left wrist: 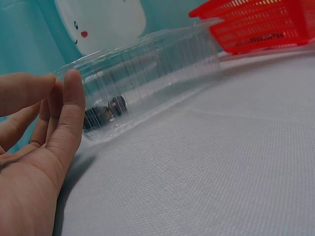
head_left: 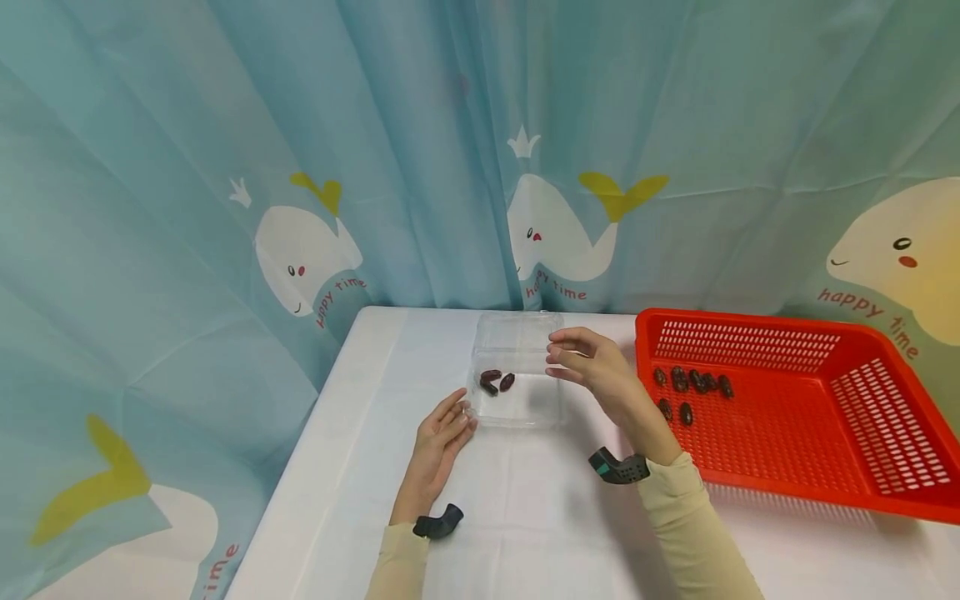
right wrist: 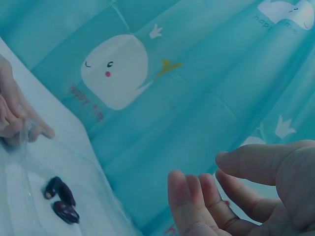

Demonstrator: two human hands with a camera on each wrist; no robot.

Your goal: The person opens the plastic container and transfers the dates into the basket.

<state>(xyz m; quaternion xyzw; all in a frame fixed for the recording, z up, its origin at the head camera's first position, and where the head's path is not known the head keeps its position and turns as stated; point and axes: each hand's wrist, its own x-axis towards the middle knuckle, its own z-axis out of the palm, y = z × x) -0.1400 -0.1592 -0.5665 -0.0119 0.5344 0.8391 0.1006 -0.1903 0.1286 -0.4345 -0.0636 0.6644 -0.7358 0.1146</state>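
A clear plastic box with its lid folded back stands on the white table. Three dark brown dates lie in its left part, also seen through the wall in the left wrist view. At the box's near left corner my left hand pinches the rim between thumb and fingers. My right hand hovers over the box's right side, fingers loosely bent and thumb apart from them. Nothing is between those fingers in the right wrist view.
To the right sits a red plastic basket with several more dates at its left end. A blue curtain with whale prints hangs behind the white-covered table.
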